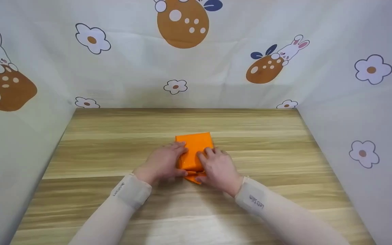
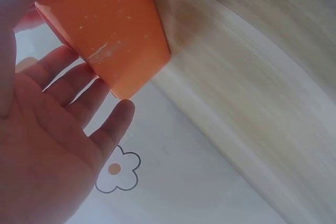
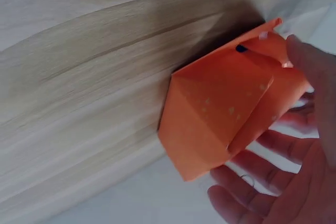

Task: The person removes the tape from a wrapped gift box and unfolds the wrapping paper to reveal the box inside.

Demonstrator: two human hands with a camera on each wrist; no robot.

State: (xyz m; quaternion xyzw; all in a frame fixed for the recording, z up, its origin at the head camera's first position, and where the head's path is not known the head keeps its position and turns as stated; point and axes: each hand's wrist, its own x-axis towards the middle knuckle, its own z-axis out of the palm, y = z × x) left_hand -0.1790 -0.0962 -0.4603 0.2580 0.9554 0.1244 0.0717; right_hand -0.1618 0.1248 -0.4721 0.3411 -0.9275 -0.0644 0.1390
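Note:
An orange paper-wrapped box (image 1: 193, 146) lies near the middle of the wooden table. My left hand (image 1: 163, 161) holds its left side, thumb at the near end. On the right side my right hand (image 1: 221, 168) grips it, with fingertips on the top edge and the thumb by a loose paper flap (image 1: 193, 178) at the near end. Pale scuffs mark the orange paper (image 2: 110, 24) in the left wrist view. Folded paper (image 3: 199, 114) on one end shows in the right wrist view, where a small dark spot (image 3: 241, 48) peeks through a gap in the fold.
The wood-grain table (image 1: 114, 129) extends around the box. Pale cloth walls (image 1: 131, 68) printed with rabbits, brown fruit and flowers stand at its back, left and right edges.

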